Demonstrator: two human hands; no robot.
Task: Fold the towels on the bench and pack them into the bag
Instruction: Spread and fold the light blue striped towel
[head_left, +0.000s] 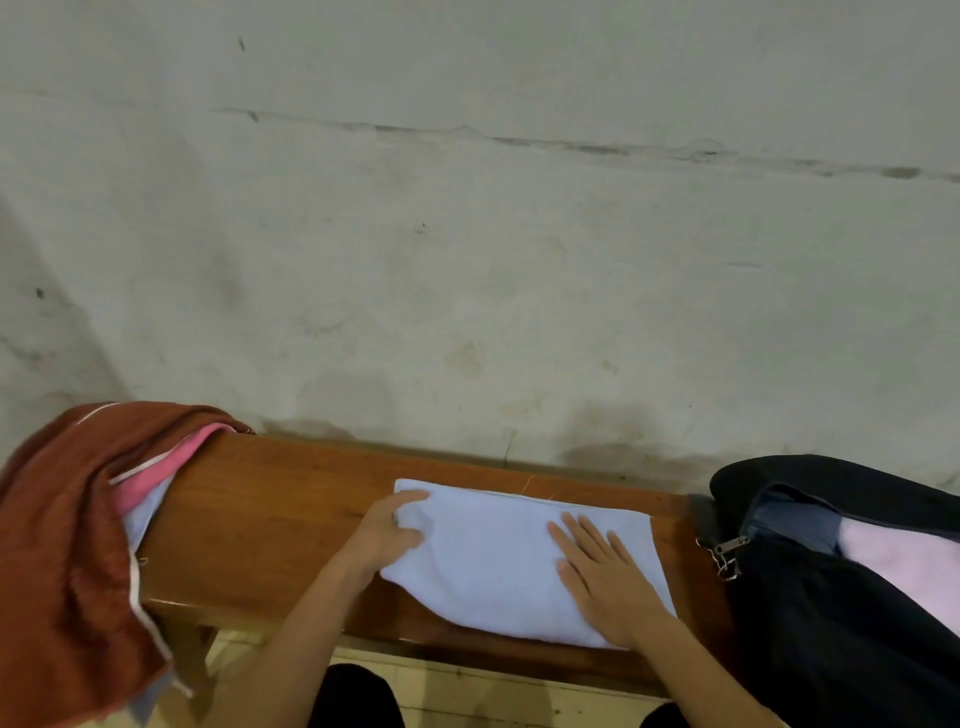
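A light blue towel (493, 561), folded into a rectangle, lies flat on the brown wooden bench (270, 514). My left hand (387, 530) pinches the towel's left edge, thumb below and fingers curled on top. My right hand (605, 571) rests flat on the towel's right part, fingers spread. At the right end of the bench stands a black bag (831, 613) with its zip open; a pale pink towel (898, 566) lies inside it.
A heap of unfolded towels hangs over the bench's left end: a rust-brown one (67, 545) on top, a bright pink one (156, 473) and a pale blue one beneath. A stained wall (467, 234) rises right behind the bench. The bag's metal zip pulls (727, 553) dangle toward the towel.
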